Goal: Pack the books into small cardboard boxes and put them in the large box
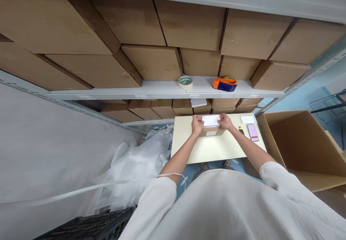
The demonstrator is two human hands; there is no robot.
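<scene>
A small cardboard box (219, 131) sits on the cream tabletop (204, 155), with a white label (211, 133) on its near side. Across the top of the box lies a white rectangular sheet or pad (211, 120). My left hand (197, 125) grips the left edge of this white piece, fingers closed. At the opposite edge, my right hand (225, 121) pinches it near the corner, where a tiny yellow bit shows at the fingertips. Whether the white piece is one sheet or several I cannot tell.
Right of my hands lie a phone (253, 132), a black-and-yellow tool (241, 130) and white paper (247, 119). A large open carton (300, 139) stands beside the table. The shelf (162, 88) holds a tape roll (185, 82), an orange-and-blue tape dispenser (225, 84) and several boxes. Plastic wrap (137, 168) heaps left.
</scene>
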